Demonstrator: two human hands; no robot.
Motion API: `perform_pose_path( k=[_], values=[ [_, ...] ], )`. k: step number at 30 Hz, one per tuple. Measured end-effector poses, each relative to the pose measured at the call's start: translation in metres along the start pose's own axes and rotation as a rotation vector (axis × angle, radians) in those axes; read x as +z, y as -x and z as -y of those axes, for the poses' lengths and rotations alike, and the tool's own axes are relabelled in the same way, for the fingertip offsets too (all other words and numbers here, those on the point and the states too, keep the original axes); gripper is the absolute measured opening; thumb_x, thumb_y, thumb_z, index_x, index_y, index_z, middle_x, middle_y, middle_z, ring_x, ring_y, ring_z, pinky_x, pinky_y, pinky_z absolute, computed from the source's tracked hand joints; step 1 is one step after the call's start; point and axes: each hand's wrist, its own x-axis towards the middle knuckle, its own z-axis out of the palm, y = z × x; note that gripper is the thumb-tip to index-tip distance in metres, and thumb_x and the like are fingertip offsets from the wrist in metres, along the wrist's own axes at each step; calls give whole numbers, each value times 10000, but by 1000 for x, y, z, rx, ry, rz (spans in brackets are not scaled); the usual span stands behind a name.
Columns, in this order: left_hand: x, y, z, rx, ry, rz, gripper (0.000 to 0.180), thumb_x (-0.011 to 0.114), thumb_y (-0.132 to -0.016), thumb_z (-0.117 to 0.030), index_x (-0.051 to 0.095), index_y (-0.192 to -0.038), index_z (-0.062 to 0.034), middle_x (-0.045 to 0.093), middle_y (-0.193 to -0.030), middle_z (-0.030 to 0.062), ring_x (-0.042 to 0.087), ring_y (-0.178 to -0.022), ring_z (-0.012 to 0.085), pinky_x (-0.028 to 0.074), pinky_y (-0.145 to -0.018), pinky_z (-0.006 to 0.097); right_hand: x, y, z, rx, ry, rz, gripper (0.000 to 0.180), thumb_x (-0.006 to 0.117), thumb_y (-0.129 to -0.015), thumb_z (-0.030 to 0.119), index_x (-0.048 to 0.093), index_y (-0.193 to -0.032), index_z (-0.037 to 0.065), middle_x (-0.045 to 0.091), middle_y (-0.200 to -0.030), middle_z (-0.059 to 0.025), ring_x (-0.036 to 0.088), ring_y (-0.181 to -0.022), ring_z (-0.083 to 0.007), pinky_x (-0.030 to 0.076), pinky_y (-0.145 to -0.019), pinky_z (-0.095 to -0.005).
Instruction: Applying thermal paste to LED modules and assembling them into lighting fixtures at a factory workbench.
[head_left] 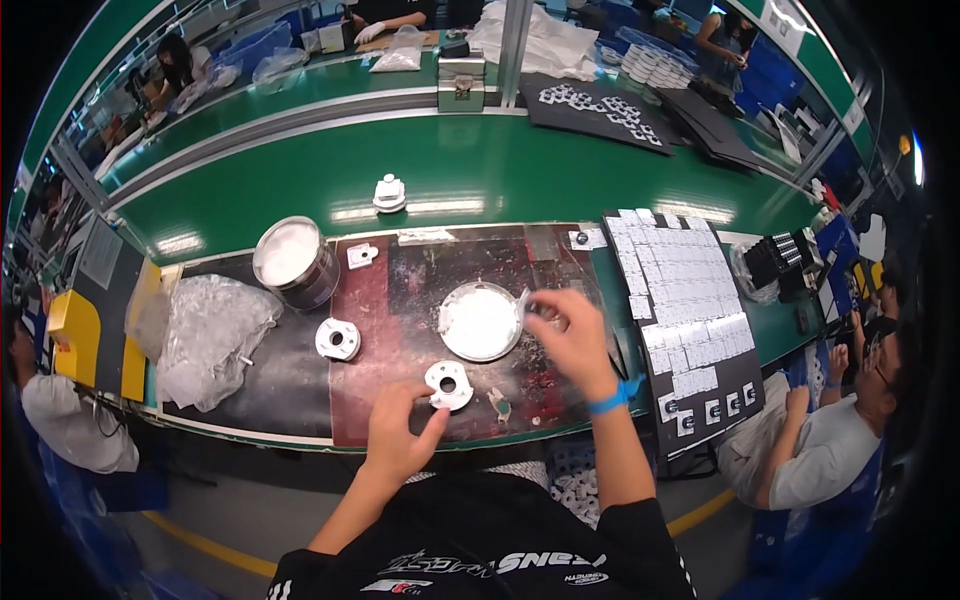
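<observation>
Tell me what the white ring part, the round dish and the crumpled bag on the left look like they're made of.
White ring part, at the left hand: looks like matte moulded plastic, uniformly white with no shine. Round dish: probably metal, given its bright grey rim around white contents. Crumpled bag: thin clear plastic film, wrinkled and glinting.

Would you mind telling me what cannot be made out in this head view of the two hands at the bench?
- What the right hand pinches over the round dish: motion-blurred.
- Underside of the white ring part: covered by the left hand fingertips.
- White pieces on the black board: too small to tell apart.
</observation>
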Motion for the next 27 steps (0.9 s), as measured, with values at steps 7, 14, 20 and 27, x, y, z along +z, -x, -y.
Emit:
perform_pose_path(
  k=[7, 14, 20, 27],
  values=[
    [13, -18, -31, -32, 288, 89, 181, 745, -916, -85, 674, -1063, -6, 688, -979, 144, 651, -882, 296, 518, -756, 364, 21, 75, 83, -99, -23, -11, 415, 889, -746, 69, 733, -1130, 64, 703, -938, -81, 671, -807, -221, 523, -690, -322],
    [9, -3, -6, -146, 704, 146, 60, 721, -952, -39, 689, -994, -10, 639, -966, 76, 590, -851, 142, 466, -724, 281, 24, 96, 78, 24, -383, 49, 423, 846, -864, 256, 680, -1188, 39, 667, -1164, -145, 641, -1066, -235, 518, -880, -338],
    [7, 6, 8, -100, 704, 187, 85, 757, -924, -38, 735, -1006, -35, 626, -1057, 67, 588, -964, 196, 478, -852, 315, 42, 113, 55, 418, -1147, 427, 353, 705, -1021, 248, 620, -1251, -6, 644, -1290, -190, 622, -1233, -273, 489, -1079, -423],
    [5, -5, 26, 35, 422, 84, 419, 875, -808, -157, 719, -1183, -56, 614, -1191, 114, 596, -1128, 293, 482, -991, 399, 49, 103, 34, 532, -1378, 440, 308, 710, -1005, 140, 631, -1243, -37, 678, -1283, -162, 651, -1203, -243, 489, -1104, -400]
  ],
)
